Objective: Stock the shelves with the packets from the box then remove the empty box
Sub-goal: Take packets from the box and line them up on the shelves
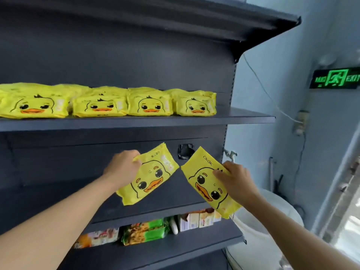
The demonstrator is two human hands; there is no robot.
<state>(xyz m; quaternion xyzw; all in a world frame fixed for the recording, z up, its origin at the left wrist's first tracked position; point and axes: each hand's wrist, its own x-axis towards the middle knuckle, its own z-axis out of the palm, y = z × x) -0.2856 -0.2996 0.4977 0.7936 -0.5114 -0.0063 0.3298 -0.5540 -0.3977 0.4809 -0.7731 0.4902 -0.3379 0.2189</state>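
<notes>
**Two duck packets held over the middle shelf**

In front of the dark shelving unit, the person is holding one yellow duck-face packet in each hand, both above the middle shelf (175,208). The left hand (122,168) is gripping the left packet (149,175) by its upper left corner, fingers curled over the edge. That packet's long axis is running diagonally, from upper right down to lower left, so the duck face is leaning clockwise with its crest towards the upper right. The right hand (236,179) is holding the right packet (206,182) along its right-hand edge, thumb lying across the printed front. This packet is slanting the opposite way, from upper left down to lower right, its lower end hanging out past the shelf's front edge and the duck's beak pointing to the lower left. The two packets are sitting just beside each other, their nearest corners almost meeting.

On the upper shelf (243,118), a row of stacked duck packets (150,104) is lying flat, faces forward. On the lower shelf (214,238), green snack packs (145,231) and small cartons (198,219) are sitting. A green exit sign (337,77) is glowing on the blue wall.
</notes>
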